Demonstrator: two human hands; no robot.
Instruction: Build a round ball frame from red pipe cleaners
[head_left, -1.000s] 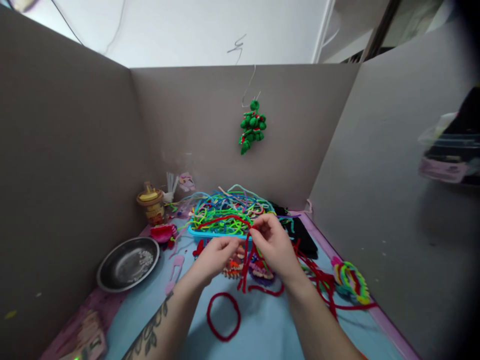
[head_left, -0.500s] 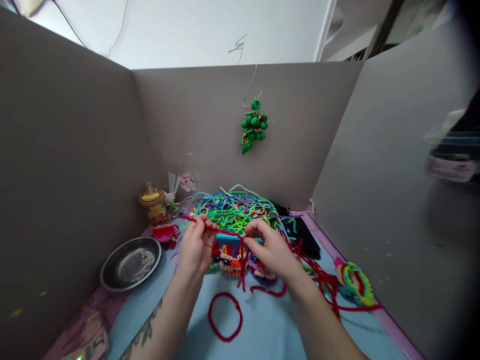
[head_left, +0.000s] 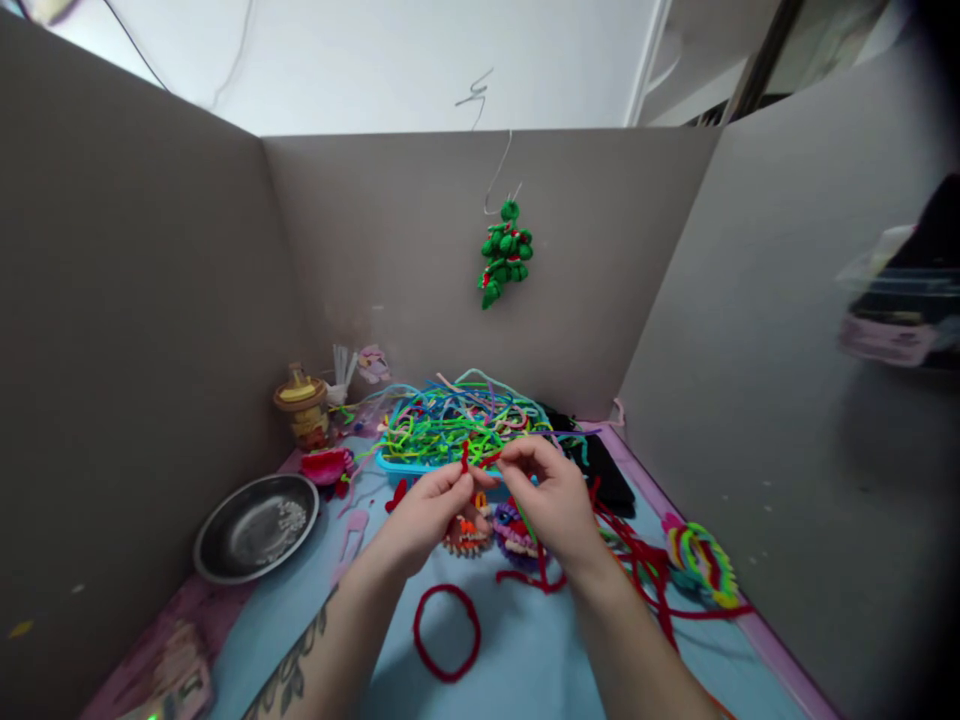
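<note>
Above the blue cloth, my left hand pinches a red pipe cleaner, its short end standing up past the fingertips. Close beside it, my right hand is closed on red pipe cleaner too, with a strand hanging below the fingers. Whether both hands hold the same piece I cannot tell. Below them a red pipe cleaner ring lies flat on the cloth. Small fuzzy figures, one orange and one purple, sit behind my hands, partly hidden. A loose red piece lies under my right hand.
A blue basket heaped with coloured pipe cleaners stands at the back. To the left are a metal bowl with small clear bits and a lidded cup. Red strands and a braided ring lie right. A green ornament hangs behind.
My left hand has moved right, close to my right hand. The red strand stretched between them is now bunched at the fingertips. The ring on the cloth stays put.
</note>
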